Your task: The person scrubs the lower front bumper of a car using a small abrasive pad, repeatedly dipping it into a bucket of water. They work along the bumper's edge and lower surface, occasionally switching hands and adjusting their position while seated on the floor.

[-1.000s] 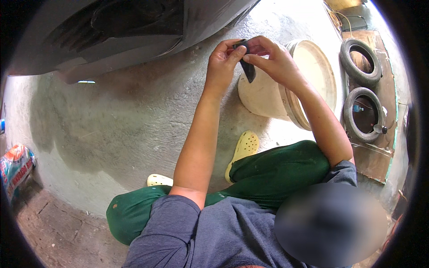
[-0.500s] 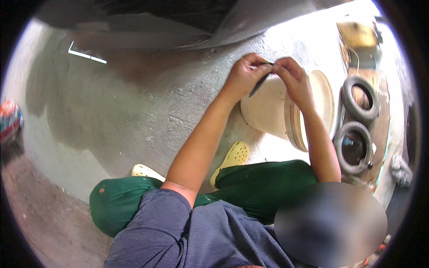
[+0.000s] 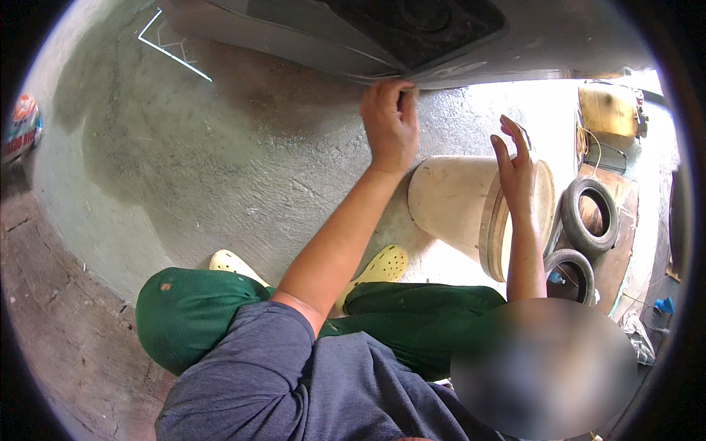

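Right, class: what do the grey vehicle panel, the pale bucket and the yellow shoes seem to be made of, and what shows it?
Grey vehicle panel: painted, with some sheen along its lower edge; plastic or metal underneath, I can't tell.
Pale bucket: probably plastic, dull; smooth, marked wall and thick rim.
Yellow shoes: likely moulded foam or rubber, matt, pierced with round holes.

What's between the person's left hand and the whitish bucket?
In the head view, only bare grey floor shows between the left hand and the bucket.
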The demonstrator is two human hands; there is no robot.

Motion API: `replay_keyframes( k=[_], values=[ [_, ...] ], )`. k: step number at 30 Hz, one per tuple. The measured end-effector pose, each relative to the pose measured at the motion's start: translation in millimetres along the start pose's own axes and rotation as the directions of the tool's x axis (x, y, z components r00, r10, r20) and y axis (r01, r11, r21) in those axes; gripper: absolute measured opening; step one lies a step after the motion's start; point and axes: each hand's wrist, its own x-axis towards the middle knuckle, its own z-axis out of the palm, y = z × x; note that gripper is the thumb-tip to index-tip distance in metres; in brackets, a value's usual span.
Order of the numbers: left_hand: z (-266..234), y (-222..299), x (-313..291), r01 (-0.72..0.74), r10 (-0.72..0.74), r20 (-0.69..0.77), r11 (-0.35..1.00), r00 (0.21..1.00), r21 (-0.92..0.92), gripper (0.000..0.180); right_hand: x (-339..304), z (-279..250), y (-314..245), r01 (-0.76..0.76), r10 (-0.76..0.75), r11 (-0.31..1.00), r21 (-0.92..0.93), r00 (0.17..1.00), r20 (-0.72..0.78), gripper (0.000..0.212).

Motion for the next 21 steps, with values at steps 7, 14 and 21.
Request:
replay_keyframes(
  k=[7,14,21],
  values=[
    [-8.2,-11.1,18.1,-0.063,0.061,0.019,0.979,0.998,0.194,0.011,8.4,5.5,12.9,-0.074,0.074,0.997,0.026,0.997,0.013,0.048],
    [-9.6,-19.5,24.5,-0.084,0.068,0.084,0.973,0.994,0.214,0.012,6.8,5.3,15.0,-0.128,0.127,0.987,0.097,0.992,0.022,0.051],
    [-4.6,-18.8,30.4,-0.159,0.157,0.030,0.950,0.987,0.267,0.008,7.1,5.4,18.2,-0.091,0.087,0.989,0.114,0.996,0.037,0.050]
  ],
)
